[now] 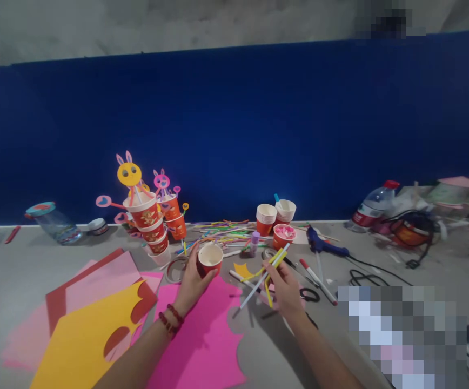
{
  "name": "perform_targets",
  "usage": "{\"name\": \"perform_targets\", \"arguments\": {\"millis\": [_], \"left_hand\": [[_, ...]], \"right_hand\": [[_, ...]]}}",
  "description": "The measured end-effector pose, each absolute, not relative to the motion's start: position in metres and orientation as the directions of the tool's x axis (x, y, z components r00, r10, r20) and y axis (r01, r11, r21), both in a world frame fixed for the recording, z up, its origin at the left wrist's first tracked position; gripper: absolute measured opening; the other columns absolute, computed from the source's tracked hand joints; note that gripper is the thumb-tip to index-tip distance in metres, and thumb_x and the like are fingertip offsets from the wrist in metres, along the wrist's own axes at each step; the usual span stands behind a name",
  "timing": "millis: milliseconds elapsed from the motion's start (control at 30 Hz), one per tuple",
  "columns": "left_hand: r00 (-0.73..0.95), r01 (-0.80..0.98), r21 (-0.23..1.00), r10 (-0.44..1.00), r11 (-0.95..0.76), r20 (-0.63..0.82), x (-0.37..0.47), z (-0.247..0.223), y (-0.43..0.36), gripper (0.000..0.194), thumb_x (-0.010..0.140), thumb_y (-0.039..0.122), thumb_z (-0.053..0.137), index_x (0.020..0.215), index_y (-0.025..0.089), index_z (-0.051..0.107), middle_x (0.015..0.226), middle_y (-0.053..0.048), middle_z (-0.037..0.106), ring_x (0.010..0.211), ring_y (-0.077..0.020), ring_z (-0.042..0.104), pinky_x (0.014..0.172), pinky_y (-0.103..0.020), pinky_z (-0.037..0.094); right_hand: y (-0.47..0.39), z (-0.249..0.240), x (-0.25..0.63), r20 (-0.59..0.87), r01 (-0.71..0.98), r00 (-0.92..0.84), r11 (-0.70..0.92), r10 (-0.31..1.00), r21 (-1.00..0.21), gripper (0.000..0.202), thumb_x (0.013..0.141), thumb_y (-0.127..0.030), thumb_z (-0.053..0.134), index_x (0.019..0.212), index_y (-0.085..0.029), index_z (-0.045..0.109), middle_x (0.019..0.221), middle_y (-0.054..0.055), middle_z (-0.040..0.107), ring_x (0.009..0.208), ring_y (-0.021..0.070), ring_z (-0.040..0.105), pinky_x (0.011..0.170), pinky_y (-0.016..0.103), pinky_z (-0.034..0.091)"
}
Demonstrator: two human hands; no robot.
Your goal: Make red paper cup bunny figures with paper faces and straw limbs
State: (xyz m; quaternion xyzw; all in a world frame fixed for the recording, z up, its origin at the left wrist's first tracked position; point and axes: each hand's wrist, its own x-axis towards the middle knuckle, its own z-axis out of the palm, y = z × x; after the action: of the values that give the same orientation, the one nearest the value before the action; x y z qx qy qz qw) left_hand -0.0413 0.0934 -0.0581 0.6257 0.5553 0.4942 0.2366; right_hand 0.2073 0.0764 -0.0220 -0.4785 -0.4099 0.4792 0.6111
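My left hand (197, 277) is wrapped round a red paper cup (210, 263) with a pale inside, held above the bright pink paper (200, 329). Between the fingers of my right hand (283, 285) are several straws (274, 265), yellow and white, crossing one another at angles. Under and beside that hand lie scissors (309, 295), partly hidden, and a small orange paper scrap (241, 270). A purple-capped glue stick (254, 244) stands behind the straws. Loose coloured straws (222, 237) are spread along the back of the table.
Stacked red cups with paper bunny figures (147, 213) stand at the back left. Yellow cut paper (82, 335) covers the front left. Cup stacks (266, 219), a blue glue gun (326, 243) with its cord, markers (319, 282) and a bottle (374, 208) are on the right.
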Motion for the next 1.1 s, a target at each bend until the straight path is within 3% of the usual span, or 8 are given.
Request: {"name": "perform_targets", "arguments": {"millis": [200, 367, 567, 667, 767, 867, 967, 1100], "left_hand": [[-0.082, 0.637, 0.701, 0.876, -0.321, 0.475, -0.049, -0.061, 0.099, 0.073, 0.08, 0.028, 0.071, 0.147, 0.022, 0.042, 0.148, -0.015, 0.054, 0.139, -0.0324, 0.049, 0.115, -0.052, 0.038], [-0.122, 0.757, 0.596, 0.837, -0.27, 0.534, -0.054, -0.06, 0.103, 0.065, 0.079, 0.032, 0.074, 0.139, 0.021, 0.05, 0.135, -0.017, 0.063, 0.126, -0.0377, 0.06, 0.105, -0.057, 0.046], [-0.137, 0.771, 0.596, 0.856, -0.223, 0.498, -0.057, -0.056, 0.101, 0.066, 0.081, 0.033, 0.072, 0.14, 0.019, 0.047, 0.131, -0.018, 0.065, 0.12, -0.0376, 0.063, 0.101, -0.056, 0.05], [-0.088, 0.712, 0.612, 0.821, -0.345, 0.565, -0.053, -0.055, 0.09, 0.072, 0.082, 0.028, 0.07, 0.146, 0.02, 0.039, 0.142, -0.019, 0.056, 0.131, -0.0363, 0.055, 0.108, -0.057, 0.045], [0.067, 0.612, 0.574, 0.758, -0.544, 0.648, -0.045, -0.053, 0.075, 0.074, 0.08, 0.02, 0.067, 0.147, 0.023, 0.036, 0.144, -0.018, 0.052, 0.135, -0.0357, 0.05, 0.111, -0.059, 0.041], [0.238, 0.496, 0.527, 0.692, -0.69, 0.682, -0.036, -0.049, 0.061, 0.071, 0.081, 0.019, 0.066, 0.145, 0.026, 0.037, 0.137, -0.016, 0.054, 0.13, -0.0348, 0.053, 0.107, -0.059, 0.044], [0.323, 0.433, 0.521, 0.666, -0.736, 0.672, -0.03, -0.045, 0.053, 0.072, 0.081, 0.024, 0.067, 0.146, 0.027, 0.035, 0.134, -0.016, 0.054, 0.127, -0.0353, 0.054, 0.105, -0.058, 0.046], [0.382, 0.392, 0.535, 0.662, -0.748, 0.645, -0.027, -0.042, 0.047, 0.074, 0.083, 0.028, 0.068, 0.148, 0.029, 0.033, 0.135, -0.015, 0.054, 0.127, -0.0351, 0.054, 0.104, -0.057, 0.047]], "right_hand": [[0.072, -0.022, 0.2, 0.047, -0.197, 0.169, 0.081, 0.985, -0.977, 0.055, 0.062, -0.068, 0.082, 0.074, -0.018, 0.063, 0.056, -0.004, 0.054, 0.045, 0.0117, 0.05, 0.04, 0.023, 0.041], [0.071, -0.022, 0.199, 0.053, -0.172, 0.128, 0.074, 0.99, -0.982, 0.053, 0.069, -0.069, 0.078, 0.075, -0.019, 0.062, 0.059, -0.004, 0.053, 0.046, 0.0127, 0.051, 0.041, 0.025, 0.045], [0.071, -0.02, 0.199, 0.084, -0.163, 0.135, 0.106, 0.987, -0.981, 0.052, 0.069, -0.068, 0.079, 0.075, -0.018, 0.064, 0.06, -0.002, 0.056, 0.048, 0.0145, 0.053, 0.043, 0.027, 0.047], [0.066, -0.011, 0.203, 0.177, -0.207, 0.243, 0.229, 0.954, -0.951, 0.044, 0.073, -0.06, 0.08, 0.078, -0.019, 0.067, 0.067, 0.002, 0.062, 0.057, 0.017, 0.059, 0.05, 0.029, 0.052], [0.055, 0.001, 0.21, 0.289, -0.263, 0.364, 0.395, 0.886, -0.88, 0.03, 0.081, -0.05, 0.076, 0.081, -0.021, 0.068, 0.079, 0.004, 0.067, 0.067, 0.0193, 0.063, 0.058, 0.031, 0.056], [0.041, 0.011, 0.213, 0.503, -0.147, 0.371, 0.585, 0.78, -0.798, 0.013, 0.092, -0.035, 0.066, 0.086, -0.024, 0.07, 0.081, 0.004, 0.069, 0.073, 0.0213, 0.066, 0.064, 0.034, 0.058], [0.031, 0.016, 0.209, 0.739, 0.13, 0.169, 0.728, 0.652, -0.673, 0.01, 0.092, -0.019, 0.063, 0.092, -0.024, 0.072, 0.083, 0.005, 0.074, 0.078, 0.0231, 0.071, 0.072, 0.036, 0.059], [0.029, 0.019, 0.201, 0.813, 0.277, -0.125, 0.807, 0.568, -0.522, 0.021, 0.089, -0.01, 0.062, 0.102, -0.024, 0.07, 0.085, 0.006, 0.078, 0.076, 0.0219, 0.074, 0.072, 0.035, 0.059]]}}
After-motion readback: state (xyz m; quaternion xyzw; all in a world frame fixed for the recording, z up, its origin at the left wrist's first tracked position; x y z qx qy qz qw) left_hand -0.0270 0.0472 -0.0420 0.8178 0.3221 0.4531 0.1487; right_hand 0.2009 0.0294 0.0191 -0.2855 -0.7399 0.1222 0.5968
